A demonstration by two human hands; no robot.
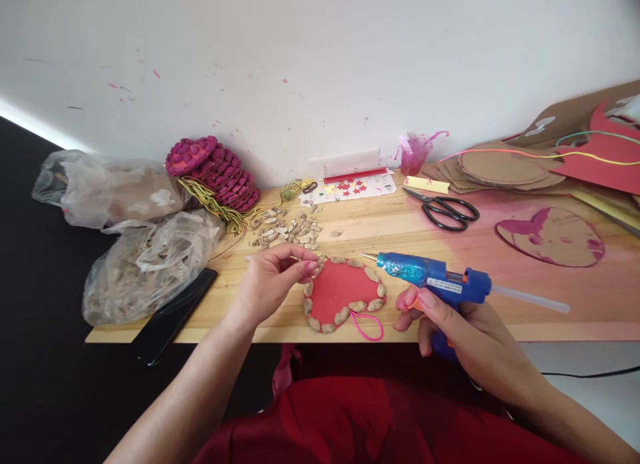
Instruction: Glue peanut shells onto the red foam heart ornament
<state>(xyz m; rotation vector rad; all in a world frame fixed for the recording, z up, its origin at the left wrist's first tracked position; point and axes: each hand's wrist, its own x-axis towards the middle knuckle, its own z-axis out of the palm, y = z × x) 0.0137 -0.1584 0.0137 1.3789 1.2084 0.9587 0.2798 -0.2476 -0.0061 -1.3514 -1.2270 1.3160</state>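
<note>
A: State the location of the workpiece.
B: The red heart-shaped panel (345, 284) lies on the light wooden surface (280, 321), at the centre of the frame. Tan peanut shells (343, 315) line its edge. A bright pink cord loop (383, 329) extends from its lower notch.

A: Report the left hand (273, 277).
B: Thumb and index fingertips are close together at a shell on the panel's upper-left edge. Whether that grip is clamped on the shell or only touching it, I cannot tell; the fingers cover much of it.

A: Report the right hand (465, 324).
B: Its grip is clamped around the handle of a blue plastic glue gun (413, 267), right of centre. The nozzle points left, near the panel's upper edge. A translucent glue stick (533, 299) protrudes from the rear.

A: List adjacent items.
B: Loose split shells (300, 231) lie above and left of the panel. Black-handled scissors (447, 214) lie open at the upper right of the panel. A flat black phone (175, 314) overhangs the surface edge at lower left.
</note>
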